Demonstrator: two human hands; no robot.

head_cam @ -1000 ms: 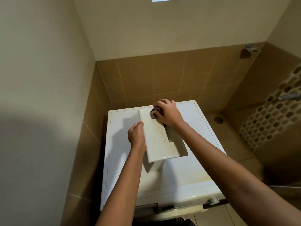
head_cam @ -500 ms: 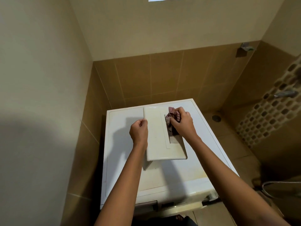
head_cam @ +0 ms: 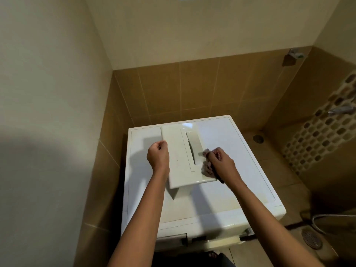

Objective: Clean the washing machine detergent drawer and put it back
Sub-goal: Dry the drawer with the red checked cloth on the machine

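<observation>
A floor drain [head_cam: 311,238] lies nearest, right of the white washer [head_cam: 221,197]; on its top sits the drawer [head_cam: 178,162], left hand [head_cam: 158,157] gripping its left edge, right hand [head_cam: 221,163] clutching a cloth [head_cam: 206,167] against its right edge; behind, brown tiles [head_cam: 192,89] under cream plaster; a tap [head_cam: 340,109] juts from the right wall

Two hands, left hand [head_cam: 158,157] and right hand [head_cam: 221,162], one detergent drawer [head_cam: 179,160], one cloth [head_cam: 207,169], one washing machine [head_cam: 212,201], two floor drains [head_cam: 258,139] [head_cam: 311,238].
</observation>
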